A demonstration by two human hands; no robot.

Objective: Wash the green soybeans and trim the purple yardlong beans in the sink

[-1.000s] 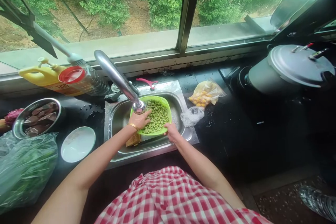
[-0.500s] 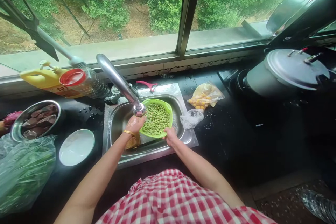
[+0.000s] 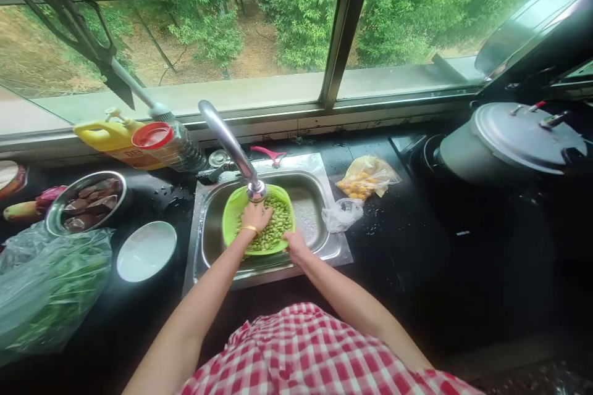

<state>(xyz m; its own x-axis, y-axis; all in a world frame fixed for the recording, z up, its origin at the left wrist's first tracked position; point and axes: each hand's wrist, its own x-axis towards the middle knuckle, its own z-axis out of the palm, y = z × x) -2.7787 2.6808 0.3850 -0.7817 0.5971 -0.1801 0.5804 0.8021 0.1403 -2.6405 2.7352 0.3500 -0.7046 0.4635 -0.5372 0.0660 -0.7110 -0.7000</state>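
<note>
A lime-green colander of green beans is in the steel sink, under the curved faucet. My right hand grips the colander's lower right rim. My left hand, with a gold bracelet on the wrist, is inside the colander. Its fingers are spread and touch the beans just below the spout; the fingertips are partly hidden.
A white bowl, a steel bowl of dark reddish chunks and a bag of greens stand left. Right of the sink lie a crumpled bag and a bag of yellow pieces. A large pot stands far right.
The colander has shifted left in the sink, under the spout. My left hand has moved from beside its rim onto the beans. My right hand still holds the rim.
</note>
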